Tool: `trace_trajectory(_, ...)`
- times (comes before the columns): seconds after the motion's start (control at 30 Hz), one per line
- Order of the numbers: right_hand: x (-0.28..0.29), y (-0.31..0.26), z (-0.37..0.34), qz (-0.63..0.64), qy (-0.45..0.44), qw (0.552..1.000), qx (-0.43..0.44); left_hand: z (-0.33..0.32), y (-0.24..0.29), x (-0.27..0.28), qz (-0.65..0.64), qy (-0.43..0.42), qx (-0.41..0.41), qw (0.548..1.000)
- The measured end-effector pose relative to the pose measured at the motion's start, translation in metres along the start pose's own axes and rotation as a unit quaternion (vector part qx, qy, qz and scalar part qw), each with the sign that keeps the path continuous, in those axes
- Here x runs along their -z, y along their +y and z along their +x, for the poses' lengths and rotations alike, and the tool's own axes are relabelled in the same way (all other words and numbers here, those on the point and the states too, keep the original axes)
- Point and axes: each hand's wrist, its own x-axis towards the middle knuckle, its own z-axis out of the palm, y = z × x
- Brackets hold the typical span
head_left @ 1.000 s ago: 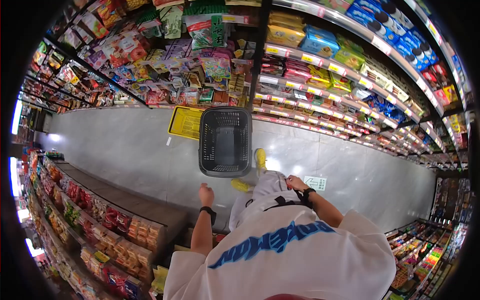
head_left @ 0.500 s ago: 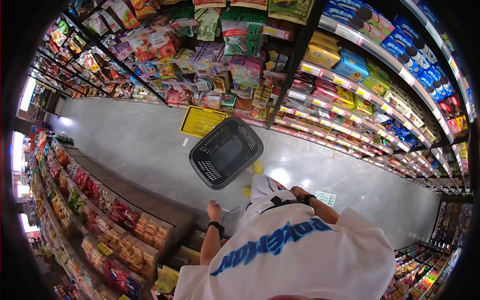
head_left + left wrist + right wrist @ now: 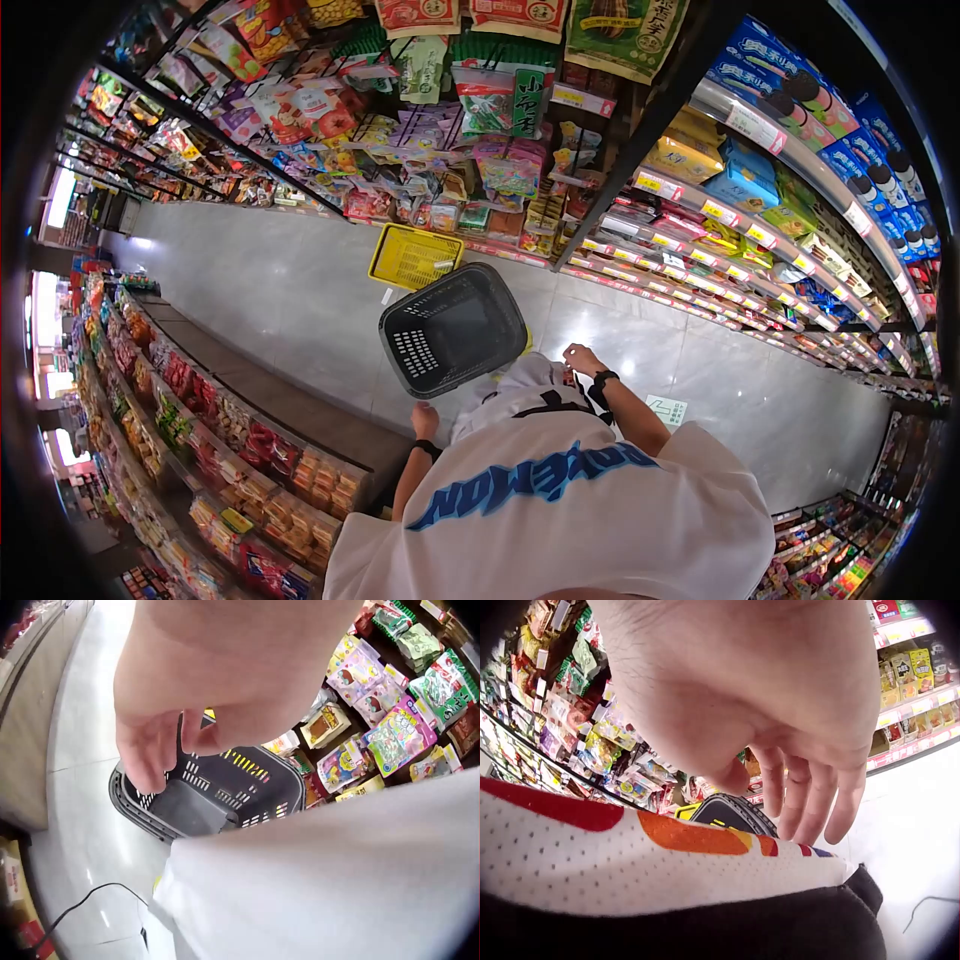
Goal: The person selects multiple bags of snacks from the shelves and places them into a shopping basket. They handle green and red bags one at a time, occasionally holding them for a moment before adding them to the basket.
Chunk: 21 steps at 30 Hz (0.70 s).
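Observation:
A black shopping basket (image 3: 455,330) stands on the floor just ahead of the person, its inside facing up with nothing seen in it. My left hand (image 3: 425,418) hangs near the basket's close corner. In the left wrist view the left hand (image 3: 225,682) overlaps the basket (image 3: 195,810), fingers loosely bent and holding nothing visible. The right hand (image 3: 583,360) is at the person's right side, by the white shorts. Seen from the right wrist, the right hand (image 3: 780,727) has relaxed, slightly bent fingers pointing down, with nothing in them.
Beside the black basket, a yellow basket (image 3: 415,255) sits against the foot of the snack shelves. Hanging snack bags (image 3: 500,95) and boxed biscuits (image 3: 685,145) fill the shelving ahead. A low packed shelf (image 3: 250,430) runs along the left of the grey floor (image 3: 290,280).
The head view has turned, and the black basket now appears slanted and nearer the person's legs. Both hands stay low, the right a little further forward from the body.

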Motion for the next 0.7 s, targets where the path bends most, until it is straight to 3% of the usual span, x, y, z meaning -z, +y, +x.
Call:
trace_trajectory(0.1, 0.004, -0.017, -0.024, 0.053, -0.001, 0.998, -0.04, 0.038, 0.024, 0.008, -0.002, -0.015, 0.002, 1.0)
trace_trajectory(0.17, -0.019, 0.046, 0.018, -0.033, 0.016, 0.998, -0.045, 0.046, 0.057, 0.034, 0.017, 0.026, -0.032, 0.999)
trace_trajectory(0.2, -0.01, 0.013, -0.012, 0.0, 0.022, 0.997, -0.069, 0.063, 0.057, 0.037, -0.001, 0.013, -0.038, 0.999)
trace_trajectory(0.3, -0.018, 0.025, -0.007, -0.041, -0.079, 0.995, -0.051, 0.105, 0.064, 0.047, 0.079, 0.089, -0.191, 0.974)
trace_trajectory(0.43, -0.04, 0.017, 0.002, 0.131, 0.003, 0.976, -0.176, 0.177, 0.079, 0.05, 0.036, 0.03, -0.107, 0.993)
trace_trajectory(0.53, -0.048, -0.012, 0.001, 0.138, 0.037, 0.979, -0.147, 0.192, 0.11, 0.075, 0.004, -0.027, -0.077, 0.997)
trace_trajectory(0.63, -0.058, -0.042, 0.011, 0.124, 0.071, 0.982, -0.12, 0.214, 0.122, 0.083, -0.02, -0.014, -0.111, 0.994)
trace_trajectory(0.67, -0.058, -0.053, 0.017, 0.121, 0.079, 0.984, -0.106, 0.224, 0.128, 0.085, -0.005, -0.044, -0.095, 0.995)
trace_trajectory(0.7, -0.062, -0.062, 0.025, 0.12, 0.086, 0.985, -0.092, 0.212, 0.14, 0.101, 0.035, -0.016, -0.196, 0.98)
